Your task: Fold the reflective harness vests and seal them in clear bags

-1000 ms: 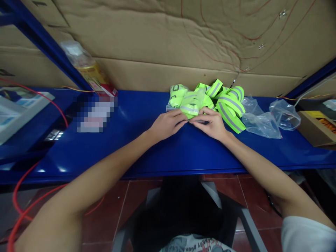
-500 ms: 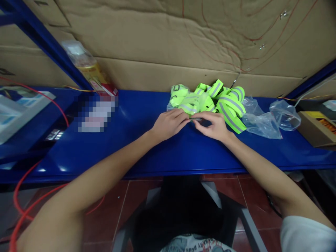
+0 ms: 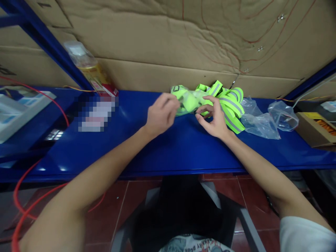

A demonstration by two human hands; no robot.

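Observation:
A clear plastic bag point(image 3: 187, 102) holds a bundled neon-yellow strap and lies on the blue table at the middle back. At its left edge, my left hand point(image 3: 162, 114) is raised with bent fingers; motion blur hides whether they grip the bag. My right hand point(image 3: 214, 117) is at the bag's right side, thumb and forefinger apart and the other fingers bent, with nothing visibly held. Beside and partly behind that hand is a loose pile of neon-yellow straps point(image 3: 232, 103) with grey reflective stripes.
Crumpled clear bags point(image 3: 259, 122) lie right of the straps, before a cardboard box point(image 3: 312, 131) with orange contents. A bottle point(image 3: 88, 66) leans at the back left. Red hose point(image 3: 18, 210) loops at the left. Cardboard point(image 3: 147, 38) walls the back of the blue table point(image 3: 131, 154).
My hands have come apart from their pinch at the bag's near edge. The left has lifted and moved left; the right has spread its fingers. More of the bag shows between them.

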